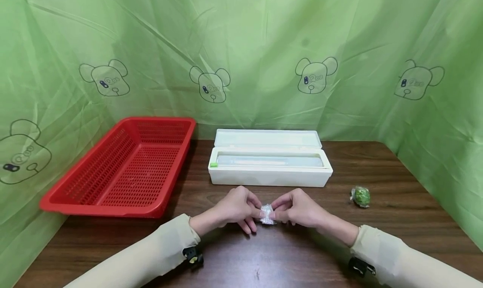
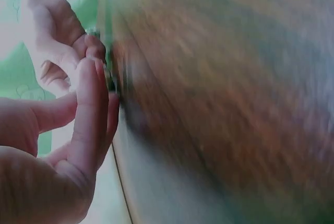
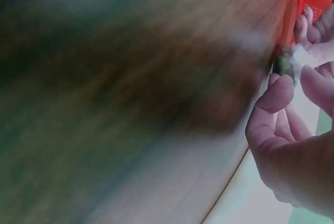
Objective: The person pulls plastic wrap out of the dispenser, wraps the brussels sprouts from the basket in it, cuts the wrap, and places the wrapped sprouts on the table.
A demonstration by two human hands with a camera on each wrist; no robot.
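Note:
Just in front of the white box, both hands meet at a small lump in crumpled clear plastic film. My left hand pinches its left side between thumb and forefinger, the other fingers spread below. From the right, my right hand pinches the opposite side with thumb and fingertips. In the right wrist view, the wrapped lump looks dark greenish with a whitish shine, and what lies inside the film cannot be made out. The fingers hide most of it in the left wrist view.
A white plastic-wrap dispenser box stands behind the hands, lid raised, with a green slider. At the left is a red perforated basket. A green film-wrapped ball lies at the right on the brown wooden table. Green curtains surround the table.

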